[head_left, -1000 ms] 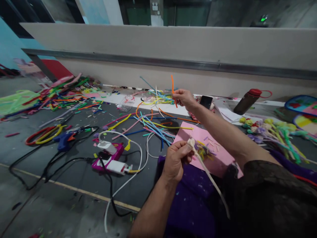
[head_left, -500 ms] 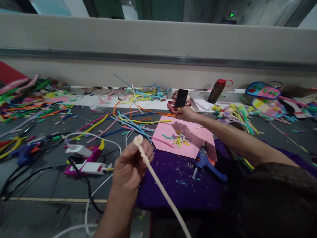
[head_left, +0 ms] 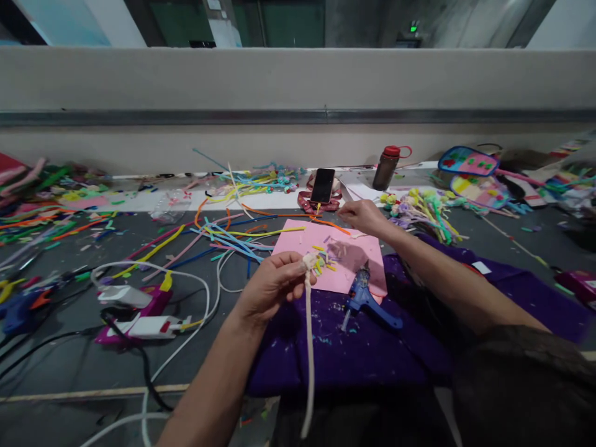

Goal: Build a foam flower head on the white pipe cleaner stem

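Note:
My left hand [head_left: 272, 284] pinches the coiled top of a cream pipe cleaner [head_left: 308, 347], whose long stem hangs down over a purple cloth [head_left: 354, 354]. My right hand [head_left: 365, 216] reaches to the far edge of a pink sheet [head_left: 298, 242] and grips one end of an orange pipe cleaner [head_left: 326, 222] that lies on the floor. Small coloured cut bits [head_left: 325, 259] lie on the pink sheet. A blue glue gun [head_left: 365, 302] rests at the sheet's near edge on the cloth.
Loose coloured pipe cleaners [head_left: 233, 236] are strewn left of the sheet. A pink power strip with white cables [head_left: 139, 313] lies at left. A phone [head_left: 323, 185], a dark bottle with red cap [head_left: 384, 167] and finished pipe-cleaner flowers [head_left: 426, 208] stand near the wall.
My right hand came down from the far pile with the orange pipe cleaner to the pink sheet's far edge. My left hand moved the cream stem rightward. The view turned right.

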The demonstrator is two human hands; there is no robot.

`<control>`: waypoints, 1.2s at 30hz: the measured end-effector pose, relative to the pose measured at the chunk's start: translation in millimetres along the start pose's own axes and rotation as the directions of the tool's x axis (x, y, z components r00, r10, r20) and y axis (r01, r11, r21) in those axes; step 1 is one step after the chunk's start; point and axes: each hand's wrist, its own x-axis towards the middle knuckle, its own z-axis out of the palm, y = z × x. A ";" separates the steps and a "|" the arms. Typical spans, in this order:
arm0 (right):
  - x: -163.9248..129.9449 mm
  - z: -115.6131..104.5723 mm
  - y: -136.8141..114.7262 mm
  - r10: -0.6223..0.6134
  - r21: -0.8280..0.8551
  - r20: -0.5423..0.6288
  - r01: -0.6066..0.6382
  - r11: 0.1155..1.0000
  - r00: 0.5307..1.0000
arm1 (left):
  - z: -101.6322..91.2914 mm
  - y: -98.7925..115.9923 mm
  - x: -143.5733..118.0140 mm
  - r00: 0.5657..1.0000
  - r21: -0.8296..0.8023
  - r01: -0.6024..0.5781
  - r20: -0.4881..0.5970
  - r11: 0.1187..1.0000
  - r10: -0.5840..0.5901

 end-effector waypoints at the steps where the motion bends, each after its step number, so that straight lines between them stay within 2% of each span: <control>1: -13.3 -4.1 -5.3 -0.006 0.040 0.021 0.005 0.999 1.000 | 2.7 -3.8 5.5 1.000 0.019 0.009 0.027 1.000 -0.009; 3: -41.8 -8.1 -15.5 0.000 0.301 0.135 -0.041 0.953 0.991 | 8.9 -11.3 14.2 0.997 0.061 0.025 0.071 0.998 -0.029; 5: -67.8 -6.8 -22.7 -0.010 0.466 0.218 -0.095 0.880 0.976 | 15.9 -18.9 20.0 0.994 0.109 0.034 0.104 0.993 -0.046; 7: -86.9 -1.7 -25.6 -0.010 0.578 0.268 -0.153 0.801 0.963 | 22.5 -26.5 23.6 0.990 0.151 0.040 0.125 0.988 -0.060; 10: -101.1 8.4 -23.1 -0.005 0.671 0.280 -0.192 0.716 0.960 | 29.6 -36.3 26.3 0.987 0.196 0.041 0.143 0.980 -0.070; 14: -105.6 18.5 -15.0 -0.013 0.706 0.257 -0.179 0.685 0.966 | 34.5 -43.9 26.9 0.987 0.250 0.036 0.141 0.968 -0.073; 20: -106.9 23.6 -13.9 -0.049 0.693 0.227 -0.126 0.710 0.973 | 38.7 -50.1 26.0 0.991 0.296 0.013 0.123 0.955 -0.052; 26: -106.4 24.5 -16.0 -0.001 0.647 0.292 -0.197 0.737 0.956 | 39.5 -55.5 27.1 0.986 0.250 0.092 0.110 0.964 -0.123; 30: -106.6 24.3 -15.4 0.043 0.676 0.302 -0.246 0.695 0.952 | 41.2 -56.9 27.4 0.986 0.216 0.103 0.105 0.971 -0.128; 36: -106.4 26.9 -12.3 0.071 0.690 0.360 -0.317 0.651 0.930 | 43.0 -59.2 28.3 0.993 0.304 0.090 0.039 0.948 -0.107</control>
